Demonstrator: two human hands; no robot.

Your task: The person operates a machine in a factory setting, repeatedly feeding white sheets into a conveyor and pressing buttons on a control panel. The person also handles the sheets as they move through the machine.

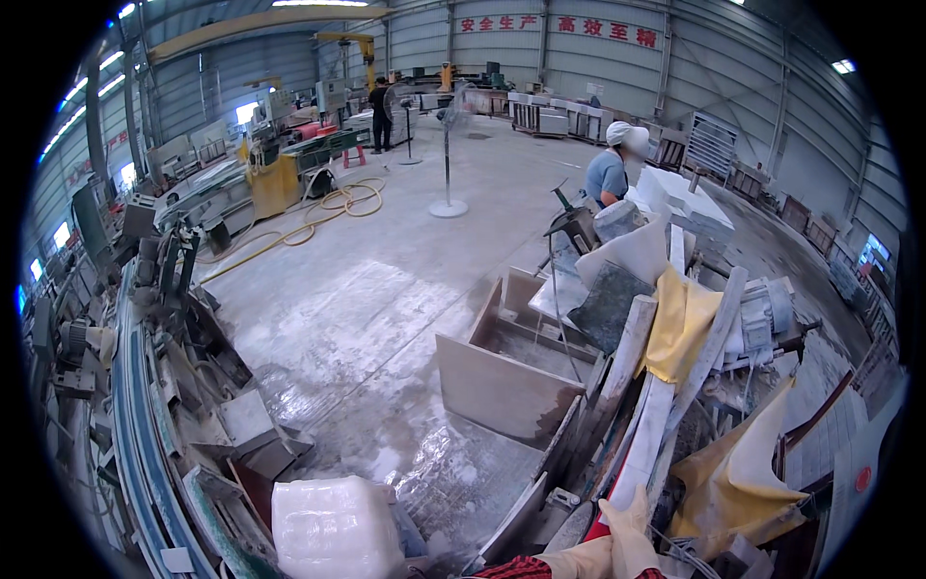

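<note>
Both my hands wear cream gloves, low in the view at the near end of a long machine. My right hand (632, 529) lies by a pale, worn bar (644, 455), with its thumb and fingers apart and nothing visible between them. My left hand (582, 558) comes in from the left under a red plaid sleeve (516, 567) and meets my right hand at the wrist. Its fingers are hidden there. A strip of red (597, 530) shows beside the gloves. Right of them hangs a dirty yellow sheet (738, 497), with thin cables (687, 552) below it.
A white wrapped block (336, 529) stands at the lower left, near a blue-edged rail (145, 434). Open-topped panels (502, 391) stand beyond my hands. A person in a white cap (608, 174) is behind white slabs (685, 203). Farther off are a fan (448, 154) and yellow hose (309, 227).
</note>
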